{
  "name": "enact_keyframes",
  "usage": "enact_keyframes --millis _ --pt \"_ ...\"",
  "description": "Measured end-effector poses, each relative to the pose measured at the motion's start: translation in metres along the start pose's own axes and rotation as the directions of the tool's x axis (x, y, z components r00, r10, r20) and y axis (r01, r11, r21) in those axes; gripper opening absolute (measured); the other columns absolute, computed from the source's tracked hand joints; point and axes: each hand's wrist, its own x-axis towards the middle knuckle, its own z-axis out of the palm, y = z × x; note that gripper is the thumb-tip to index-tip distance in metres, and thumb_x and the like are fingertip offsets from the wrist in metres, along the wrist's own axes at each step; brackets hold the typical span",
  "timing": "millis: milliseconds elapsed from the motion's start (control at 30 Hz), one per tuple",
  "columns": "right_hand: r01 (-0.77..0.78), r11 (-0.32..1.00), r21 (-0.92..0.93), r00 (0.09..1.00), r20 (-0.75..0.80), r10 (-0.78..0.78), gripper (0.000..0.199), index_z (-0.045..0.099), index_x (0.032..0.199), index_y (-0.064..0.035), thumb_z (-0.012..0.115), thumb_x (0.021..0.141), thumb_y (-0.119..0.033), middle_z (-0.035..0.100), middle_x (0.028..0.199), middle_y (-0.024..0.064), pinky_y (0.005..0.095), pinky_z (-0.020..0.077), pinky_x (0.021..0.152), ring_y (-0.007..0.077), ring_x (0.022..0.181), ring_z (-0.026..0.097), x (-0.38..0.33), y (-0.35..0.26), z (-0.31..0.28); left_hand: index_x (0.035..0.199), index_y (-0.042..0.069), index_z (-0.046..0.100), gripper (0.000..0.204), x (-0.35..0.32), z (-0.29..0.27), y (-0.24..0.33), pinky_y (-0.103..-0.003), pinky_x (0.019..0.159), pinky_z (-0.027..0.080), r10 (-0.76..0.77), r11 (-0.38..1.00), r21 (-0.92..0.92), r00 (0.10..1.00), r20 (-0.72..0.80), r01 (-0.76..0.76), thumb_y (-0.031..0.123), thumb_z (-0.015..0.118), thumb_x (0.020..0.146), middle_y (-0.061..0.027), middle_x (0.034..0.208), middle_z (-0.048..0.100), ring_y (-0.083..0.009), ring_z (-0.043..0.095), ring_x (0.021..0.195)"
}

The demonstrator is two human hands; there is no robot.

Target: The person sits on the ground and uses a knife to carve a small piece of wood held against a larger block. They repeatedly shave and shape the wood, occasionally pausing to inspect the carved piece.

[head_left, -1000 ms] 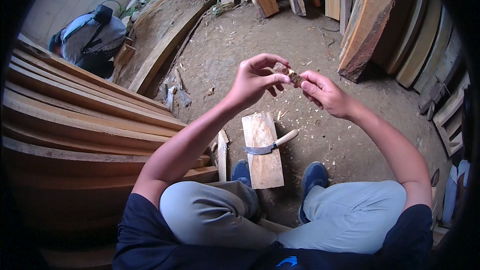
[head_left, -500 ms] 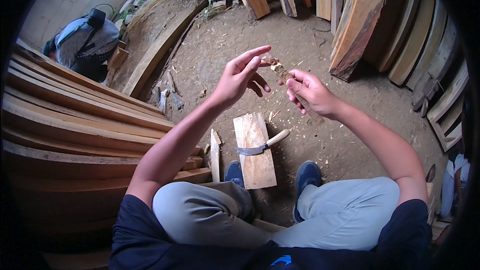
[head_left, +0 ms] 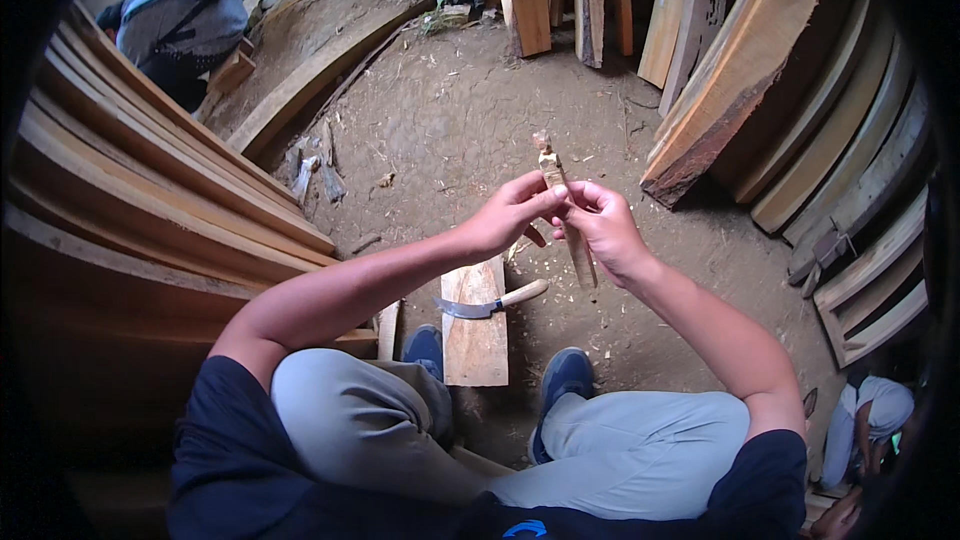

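Carved stick [head_left: 579,252] tilts above the dirt floor [head_left: 440,130], its middle partly hidden from me: the left hand [head_left: 502,220] pinches it under the thumb, the right hand [head_left: 610,230] grips it alongside. Half a second ago I saw the left fingers spread near its notched tip. The left forearm [head_left: 370,270] masks the far end of the board [head_left: 475,355] beneath the knife [head_left: 522,293].

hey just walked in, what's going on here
A person holds a slim wooden stick in both bare hands, the left hand and right hand pinching it near its middle, its notched end pointing away. The curved knife is out of hand, lying across a wooden board between the shoes. Pale chips are scattered over the dirt floor.
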Motion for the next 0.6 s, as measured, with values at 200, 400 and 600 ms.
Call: enact_keyframes --millis 200,400,600 --pt "0.189 0.912 -0.365 0.982 0.060 -0.179 0.045 0.059 0.134 -0.0001 0.070 0.092 -0.008 0.059 0.104 0.0046 0.0293 0.0512 0.090 0.0130 0.100 0.060 -0.004 0.012 0.014 0.117 0.007 0.052 0.031 -0.002 -0.006 -0.021 -0.033 0.075 0.055 0.017 0.997 -0.066 0.989 -0.144 -0.027 0.036 0.051 0.105 -0.0053 0.104 0.062 -0.0142 0.063 0.096" --pt "0.375 0.686 -0.623 0.918 0.149 -0.367 0.036 0.061 0.123 -0.0009 0.063 0.088 -0.006 0.054 0.111 0.0117 0.0321 0.0498 0.086 0.0212 0.096 0.059 -0.013 0.022 0.019 0.114 0.011 0.041 0.023 -0.015 -0.030 -0.016 -0.041 0.059 0.057 -0.200 0.948 -0.309 0.892 -0.406 0.073 0.028 0.049 0.101 -0.0078 0.089 0.058 -0.0226 0.063 0.064" --pt "0.613 0.171 -0.771 0.787 0.579 -0.212 0.064 0.051 0.133 -0.0074 0.067 0.071 -0.012 0.051 0.114 0.0173 0.0461 0.0450 0.099 0.0358 0.109 0.055 -0.027 0.116 0.012 0.112 0.012 0.040 0.023 -0.039 -0.044 -0.017 -0.027 0.041 0.039 -0.334 0.942 -0.103 0.907 -0.258 0.318 0.026 0.053 0.098 -0.0037 0.084 0.050 -0.0111 0.051 0.057"
